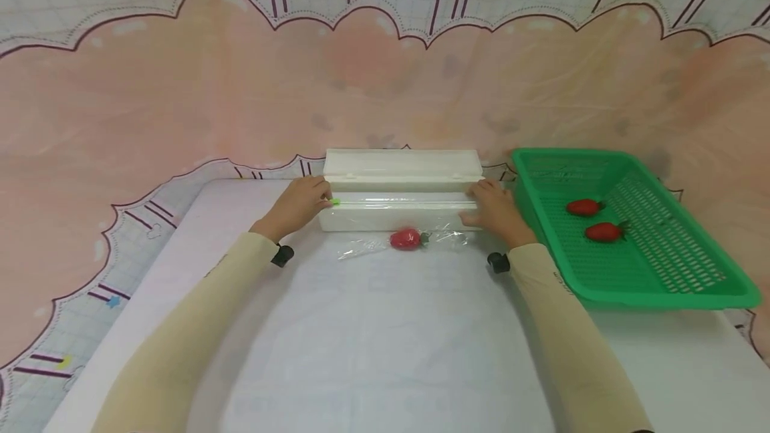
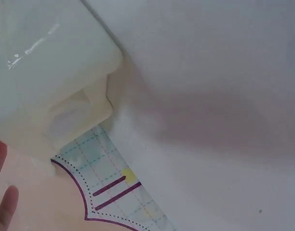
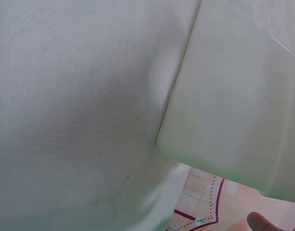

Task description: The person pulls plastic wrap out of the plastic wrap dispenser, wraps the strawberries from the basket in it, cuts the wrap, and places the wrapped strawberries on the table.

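Nearest, beige sleeves (image 1: pixel 192 326) reach up over the smooth white tabletop (image 1: pixel 385 346) on both sides of the landmark here, a long white plastic film box (image 1: pixel 373 220). A small black device sits at each wrist, the left one (image 1: pixel 283 256) and the right one (image 1: pixel 498 262) both in front of the box.

Just in front of the box's middle lies a glossy red strawberry with a green leafy top (image 1: pixel 406 239), with crinkled clear plastic film (image 1: pixel 363 246) spreading out to its left and right; whether the film wraps it all round cannot be made out.

At the box's left end, the left hand (image 1: pixel 299 204) has its fingertips beside a small bright-green tab (image 1: pixel 335 202) (whether they pinch it, I cannot tell). At the right end, the right hand (image 1: pixel 500 212) has thumb and forefinger set well apart, by the front and the top; whether they grip the box or its film does not show. With one hand at each end, the box is probably being kept from sliding.

Behind the box's front part its white lid (image 1: pixel 402 162) stands raised, presumably to leave the film inside reachable.

Right of the box, a green plastic lattice basket (image 1: pixel 662 300) holds two red strawberries (image 1: pixel 604 232), likely set aside within reach. Beyond the box hangs peach-coloured patterned cloth (image 1: pixel 361 92).
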`<state>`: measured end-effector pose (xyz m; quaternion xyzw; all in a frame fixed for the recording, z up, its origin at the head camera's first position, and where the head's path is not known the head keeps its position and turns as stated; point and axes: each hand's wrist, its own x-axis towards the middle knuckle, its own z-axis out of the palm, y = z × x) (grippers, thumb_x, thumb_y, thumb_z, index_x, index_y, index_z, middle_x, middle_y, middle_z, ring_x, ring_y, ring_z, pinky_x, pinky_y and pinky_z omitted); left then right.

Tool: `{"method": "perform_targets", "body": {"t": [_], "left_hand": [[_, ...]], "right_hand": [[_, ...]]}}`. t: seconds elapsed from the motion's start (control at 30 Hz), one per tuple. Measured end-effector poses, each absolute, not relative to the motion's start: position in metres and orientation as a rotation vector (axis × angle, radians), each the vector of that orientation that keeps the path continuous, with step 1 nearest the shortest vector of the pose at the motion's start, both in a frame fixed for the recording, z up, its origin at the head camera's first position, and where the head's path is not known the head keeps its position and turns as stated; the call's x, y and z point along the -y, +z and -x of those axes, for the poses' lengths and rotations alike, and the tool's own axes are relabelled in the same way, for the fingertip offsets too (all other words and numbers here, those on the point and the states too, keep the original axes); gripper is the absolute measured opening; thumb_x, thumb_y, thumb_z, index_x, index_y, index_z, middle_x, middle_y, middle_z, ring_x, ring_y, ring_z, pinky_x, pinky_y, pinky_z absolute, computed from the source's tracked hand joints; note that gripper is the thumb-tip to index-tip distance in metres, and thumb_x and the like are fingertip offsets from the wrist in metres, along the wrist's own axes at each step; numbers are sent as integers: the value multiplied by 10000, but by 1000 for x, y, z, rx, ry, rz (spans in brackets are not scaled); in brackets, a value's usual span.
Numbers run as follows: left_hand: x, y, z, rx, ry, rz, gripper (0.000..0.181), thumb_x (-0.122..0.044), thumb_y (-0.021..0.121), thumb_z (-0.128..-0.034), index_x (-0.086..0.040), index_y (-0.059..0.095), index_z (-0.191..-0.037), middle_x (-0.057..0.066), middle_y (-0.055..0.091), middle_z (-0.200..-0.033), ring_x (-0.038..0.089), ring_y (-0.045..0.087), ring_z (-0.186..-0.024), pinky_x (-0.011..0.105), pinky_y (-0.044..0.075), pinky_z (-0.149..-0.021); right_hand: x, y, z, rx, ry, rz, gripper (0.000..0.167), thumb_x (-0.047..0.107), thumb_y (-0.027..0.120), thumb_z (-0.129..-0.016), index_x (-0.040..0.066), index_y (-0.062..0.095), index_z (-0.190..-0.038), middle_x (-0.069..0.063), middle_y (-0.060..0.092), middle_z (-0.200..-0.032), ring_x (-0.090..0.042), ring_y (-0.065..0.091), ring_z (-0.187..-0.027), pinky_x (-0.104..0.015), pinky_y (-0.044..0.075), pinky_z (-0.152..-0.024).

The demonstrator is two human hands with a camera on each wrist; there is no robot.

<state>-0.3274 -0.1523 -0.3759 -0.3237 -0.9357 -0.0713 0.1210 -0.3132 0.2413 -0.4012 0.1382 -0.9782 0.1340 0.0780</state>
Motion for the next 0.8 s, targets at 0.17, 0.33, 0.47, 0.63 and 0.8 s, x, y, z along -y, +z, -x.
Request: {"method": "perform_targets", "body": {"t": [0.17,0.33,0.47,0.63,0.8], "left_hand": [[168,-377,326,2730,-203,928,136,-180,639,-877,-58,589,-910,90,595,-933,291,557,-971,478,407,-938],[193,-389,323,2781,-67,866,84,-132,629,-875,-63,585,-855,94,603,-922,292,546,-937,471,420,-892],[210,-404,314,2817,-84,823,77,-120,649,-865,-71,606,-825,62,599,-847,259,562,-839,450,463,-835],[212,-402,305,2690,-206,782,85,-110,671,-849,-55,615,-817,83,597,-837,286,581,-835,476,460,-861],[204,-397,302,2648,-136,729,81,-128,653,-868,-55,621,-851,93,604,-854,292,584,-858,480,443,-895]], "right_hand": [[-238,-402,315,2945,421,-431,490,353,654,-806,32,559,-1164,-183,533,-1297,-394,336,-1307,-676,296,-996],[-238,-404,315,2968,438,-415,499,356,649,-818,27,555,-1180,-188,521,-1306,-396,321,-1317,-688,276,-1004],[-243,-402,313,2991,426,-398,498,339,650,-819,12,552,-1181,-203,515,-1300,-410,314,-1312,-701,267,-996],[-246,-396,311,2981,418,-397,497,334,634,-826,3,541,-1186,-208,503,-1304,-424,312,-1305,-707,252,-1001],[-243,-397,310,3018,475,-398,524,340,609,-855,0,508,-1240,-223,454,-1356,-435,275,-1328,-713,228,-1013]]}}
